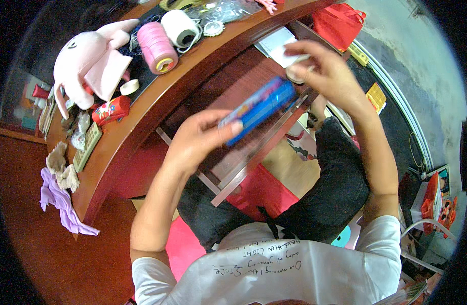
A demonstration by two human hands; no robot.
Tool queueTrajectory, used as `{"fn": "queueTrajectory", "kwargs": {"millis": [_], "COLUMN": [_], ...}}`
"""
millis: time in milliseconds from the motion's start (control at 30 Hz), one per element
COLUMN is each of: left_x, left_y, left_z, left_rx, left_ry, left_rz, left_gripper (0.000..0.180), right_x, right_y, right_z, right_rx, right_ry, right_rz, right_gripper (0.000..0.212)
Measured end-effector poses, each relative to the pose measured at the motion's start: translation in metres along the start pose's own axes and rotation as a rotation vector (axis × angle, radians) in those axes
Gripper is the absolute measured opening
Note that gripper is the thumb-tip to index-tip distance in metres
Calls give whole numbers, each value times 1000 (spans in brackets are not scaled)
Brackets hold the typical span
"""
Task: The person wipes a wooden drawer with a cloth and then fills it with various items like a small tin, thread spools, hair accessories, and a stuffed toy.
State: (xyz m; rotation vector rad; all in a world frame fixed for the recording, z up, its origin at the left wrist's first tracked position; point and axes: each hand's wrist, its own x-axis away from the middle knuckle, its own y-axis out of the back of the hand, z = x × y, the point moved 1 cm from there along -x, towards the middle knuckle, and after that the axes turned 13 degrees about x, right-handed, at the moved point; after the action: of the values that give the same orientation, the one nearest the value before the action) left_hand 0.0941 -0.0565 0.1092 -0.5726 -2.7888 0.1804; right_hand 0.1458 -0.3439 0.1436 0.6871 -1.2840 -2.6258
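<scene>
Blue box: a flat, oblong blue box (264, 111) is held above the open drawer, in the centre of the frame, slanted with its far end toward the upper right; its printed face is blurred
Left hand: the lower left end of the box is grasped by the left hand (203, 133), with the thumb laid on the near side and the fingers behind
Right hand: a small roundish item (295, 76) is pinched between thumb and fingers of the right hand (329, 73), just beside the upper right end of the box; what it is cannot be told
Drawer: the drawer (243, 175) is pulled out from the table (210, 47), and a white sheet (275, 46) is seen at its upper end
Thread: a pink cone (154, 48) and a white cone (178, 26) are placed side by side on the table, at the upper left of the frame
Plush toy: a pale pink plush toy (86, 58) is set left of the cones, with a white tape roll (129, 87) near it
Left part of table: a red patterned case (111, 111) is seen above a calculator (87, 147); a purple cloth (60, 198) is draped at the edge
Upper right: a red bag (337, 25) is seen beyond the right hand
</scene>
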Motion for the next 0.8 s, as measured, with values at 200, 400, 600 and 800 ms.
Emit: {"fn": "queueTrajectory", "kwargs": {"millis": [200, 400, 600, 800], "left_x": [-142, -251, -282, -277], "left_y": [-12, -55, -87, -80], "left_z": [14, 28, 35, 50], "left_rx": [7, -528, -759, -768], "left_ry": [51, -308, -533, -624], "left_rz": [-146, -349, -380, -360], "left_gripper": [48, 54, 55, 78], "right_x": [1, 4, 6, 9], "right_y": [43, 42, 42, 33], "right_z": [-23, -39, -54, -51], "right_rx": [-271, -418, -498, -500], "right_ry": [-123, -179, -242, -276], "right_rz": [-354, -342, -298, -267], "right_gripper": [38, 34, 29, 29]}}
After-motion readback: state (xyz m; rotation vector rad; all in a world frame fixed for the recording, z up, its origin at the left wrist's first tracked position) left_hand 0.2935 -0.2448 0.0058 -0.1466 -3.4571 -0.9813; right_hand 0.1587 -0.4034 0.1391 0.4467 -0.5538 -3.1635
